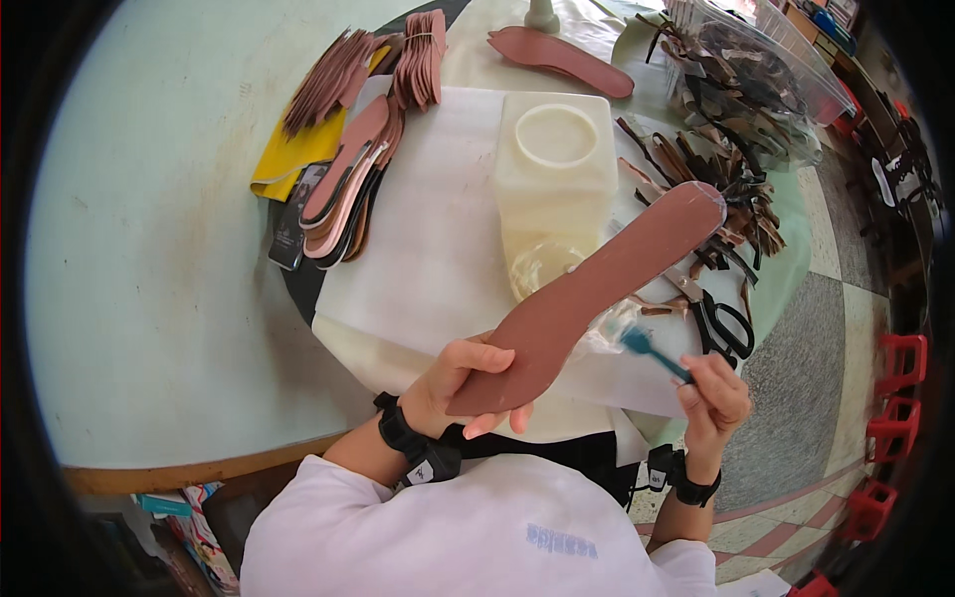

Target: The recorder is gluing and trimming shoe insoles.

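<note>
Pinching a reddish-brown insole [587, 298] between thumb and fingers, the left hand [438, 393] grips its wider toe end in the head view, thumb on top and fingertips showing below. The insole is held up over the near part of the bench [149, 249], its heel end slanting toward the right edge. The right hand [716, 403] pinches the handle of a small teal brush [652, 348], whose head is close to the insole's side; I cannot tell whether they touch. Behind the insole, on a white sheet [428, 199], stands a cream plastic container [557, 189], its near end partly hidden. Black-handled scissors [718, 318] lie near the bench's right edge, just beside a heap of dark and brown strips [741, 189]. A clear plastic tub [826, 95] of more strips occupies the far right corner. Left of the container are stacked insoles [348, 164], a yellow sheet [298, 154] and a banded bundle of brown pieces [423, 55]. Another reddish-brown insole stack [567, 60] lies toward the far edge.
</note>
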`<act>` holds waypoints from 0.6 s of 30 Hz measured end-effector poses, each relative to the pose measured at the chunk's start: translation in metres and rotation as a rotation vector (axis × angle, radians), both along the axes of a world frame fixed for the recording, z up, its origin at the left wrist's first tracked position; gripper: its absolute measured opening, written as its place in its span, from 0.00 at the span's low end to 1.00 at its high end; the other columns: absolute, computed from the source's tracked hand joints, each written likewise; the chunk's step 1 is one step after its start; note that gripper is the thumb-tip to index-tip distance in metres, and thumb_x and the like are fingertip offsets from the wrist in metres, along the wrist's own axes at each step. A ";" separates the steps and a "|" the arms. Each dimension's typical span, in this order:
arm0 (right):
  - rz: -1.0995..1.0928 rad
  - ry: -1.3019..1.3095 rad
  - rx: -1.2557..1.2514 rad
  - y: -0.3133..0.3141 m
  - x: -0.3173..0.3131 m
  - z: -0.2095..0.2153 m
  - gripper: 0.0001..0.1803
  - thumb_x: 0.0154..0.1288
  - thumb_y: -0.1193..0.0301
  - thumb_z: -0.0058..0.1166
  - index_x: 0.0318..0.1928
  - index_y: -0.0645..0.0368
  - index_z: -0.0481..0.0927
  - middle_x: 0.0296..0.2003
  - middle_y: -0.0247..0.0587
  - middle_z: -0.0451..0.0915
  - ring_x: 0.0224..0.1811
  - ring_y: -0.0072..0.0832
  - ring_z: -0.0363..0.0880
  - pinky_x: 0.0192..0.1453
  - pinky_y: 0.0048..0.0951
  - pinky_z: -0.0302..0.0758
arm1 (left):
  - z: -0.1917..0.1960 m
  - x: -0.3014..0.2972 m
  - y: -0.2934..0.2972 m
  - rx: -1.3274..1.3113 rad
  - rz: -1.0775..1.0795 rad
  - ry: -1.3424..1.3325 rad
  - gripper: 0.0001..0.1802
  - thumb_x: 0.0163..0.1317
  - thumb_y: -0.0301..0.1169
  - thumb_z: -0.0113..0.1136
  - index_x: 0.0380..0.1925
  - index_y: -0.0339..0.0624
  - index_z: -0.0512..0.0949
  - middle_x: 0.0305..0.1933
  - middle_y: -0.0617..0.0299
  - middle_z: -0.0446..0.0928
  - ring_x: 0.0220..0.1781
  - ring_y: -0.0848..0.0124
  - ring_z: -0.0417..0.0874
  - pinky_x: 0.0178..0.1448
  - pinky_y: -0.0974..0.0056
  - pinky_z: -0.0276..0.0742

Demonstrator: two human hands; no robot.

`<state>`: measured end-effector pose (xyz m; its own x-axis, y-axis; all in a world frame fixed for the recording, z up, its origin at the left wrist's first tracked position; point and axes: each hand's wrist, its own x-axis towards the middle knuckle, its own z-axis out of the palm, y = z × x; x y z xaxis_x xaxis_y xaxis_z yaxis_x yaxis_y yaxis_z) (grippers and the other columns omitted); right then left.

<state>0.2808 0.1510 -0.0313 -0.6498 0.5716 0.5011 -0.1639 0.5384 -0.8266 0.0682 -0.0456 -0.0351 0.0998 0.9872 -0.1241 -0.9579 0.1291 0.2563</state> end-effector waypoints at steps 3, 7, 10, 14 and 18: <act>0.149 -0.090 -0.019 -0.001 0.000 0.002 0.14 0.48 0.81 0.59 0.39 0.69 0.81 0.25 0.41 0.76 0.23 0.21 0.70 0.25 0.17 0.63 | 0.003 0.000 0.001 -0.015 -0.002 -0.023 0.22 0.58 0.31 0.47 0.48 0.22 0.65 0.26 0.28 0.74 0.08 0.58 0.73 0.10 0.66 0.70; -0.083 -0.047 -0.014 0.002 0.000 -0.008 0.13 0.48 0.81 0.59 0.38 0.68 0.81 0.26 0.43 0.77 0.23 0.22 0.71 0.26 0.18 0.64 | 0.002 0.001 0.003 -0.035 -0.016 -0.014 0.22 0.58 0.30 0.47 0.49 0.23 0.65 0.26 0.28 0.74 0.08 0.57 0.74 0.10 0.66 0.71; -0.096 0.037 -0.013 0.006 0.002 -0.009 0.13 0.48 0.81 0.58 0.38 0.68 0.81 0.26 0.42 0.77 0.24 0.22 0.71 0.26 0.18 0.64 | 0.004 0.001 0.004 -0.034 -0.021 -0.024 0.23 0.58 0.31 0.47 0.49 0.23 0.65 0.26 0.28 0.75 0.08 0.58 0.73 0.10 0.67 0.70; 0.068 -0.051 0.011 0.002 -0.003 -0.005 0.13 0.48 0.81 0.59 0.38 0.68 0.81 0.26 0.42 0.77 0.24 0.23 0.72 0.26 0.19 0.64 | 0.005 0.000 0.004 -0.019 0.000 0.017 0.23 0.58 0.31 0.46 0.49 0.23 0.65 0.25 0.29 0.75 0.07 0.60 0.72 0.09 0.67 0.68; -0.107 -0.025 -0.029 0.002 -0.001 -0.010 0.13 0.49 0.81 0.59 0.39 0.69 0.80 0.27 0.41 0.77 0.24 0.21 0.70 0.26 0.18 0.64 | 0.006 0.002 0.001 -0.060 0.025 0.061 0.22 0.58 0.32 0.46 0.48 0.23 0.65 0.23 0.32 0.75 0.05 0.63 0.69 0.08 0.68 0.65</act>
